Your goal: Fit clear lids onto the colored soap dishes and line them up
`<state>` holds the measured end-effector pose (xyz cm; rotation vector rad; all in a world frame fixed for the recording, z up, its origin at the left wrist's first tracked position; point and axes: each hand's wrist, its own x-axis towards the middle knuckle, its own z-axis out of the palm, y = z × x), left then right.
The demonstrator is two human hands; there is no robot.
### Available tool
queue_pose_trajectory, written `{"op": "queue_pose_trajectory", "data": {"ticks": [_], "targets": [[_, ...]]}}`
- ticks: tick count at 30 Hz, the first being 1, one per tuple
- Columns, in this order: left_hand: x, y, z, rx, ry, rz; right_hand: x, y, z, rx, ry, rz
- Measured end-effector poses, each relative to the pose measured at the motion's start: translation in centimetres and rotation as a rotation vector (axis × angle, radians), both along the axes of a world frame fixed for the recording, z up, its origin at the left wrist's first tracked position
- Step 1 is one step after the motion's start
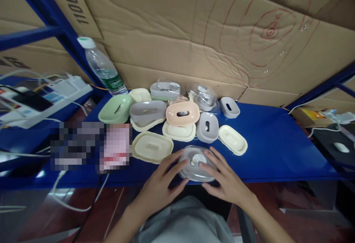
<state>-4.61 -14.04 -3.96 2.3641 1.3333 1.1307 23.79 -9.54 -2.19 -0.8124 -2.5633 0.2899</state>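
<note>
At the table's front edge, a grey soap box [195,174] under a clear domed lid [191,153] with a round sticker lies between my hands. My left hand [163,182] holds its left side, thumb at the near edge and fingers along the far left. From the right, my right hand [226,178] grips it, with fingertips resting on the lid and thumb near the front rim. Just behind it stand a grey slotted dish [212,134] and a cream lid-like tray [233,139]. A larger cream tray [152,147] lies left of the box.
Behind are a peach slotted dish [177,119], a green dish [112,112], a grey dish [149,112] and clear lids [203,91]. A water bottle [104,69] leans at the back left near a power strip [55,91]. Cardboard [166,25] walls the rear.
</note>
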Motion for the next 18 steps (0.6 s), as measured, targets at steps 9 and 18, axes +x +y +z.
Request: {"op": "queue_pose_trajectory", "data": {"ticks": [9,18], "targets": [[-0.13,0.1,-0.36,0.014,-0.027,-0.021,0.22,-0.34,0.22,0.121,-0.091,0.029],[-0.18,0.02,-0.12,-0.018,-0.054,-0.02,0.0,-0.42,0.15,-0.006,0.055,0.022]]}}
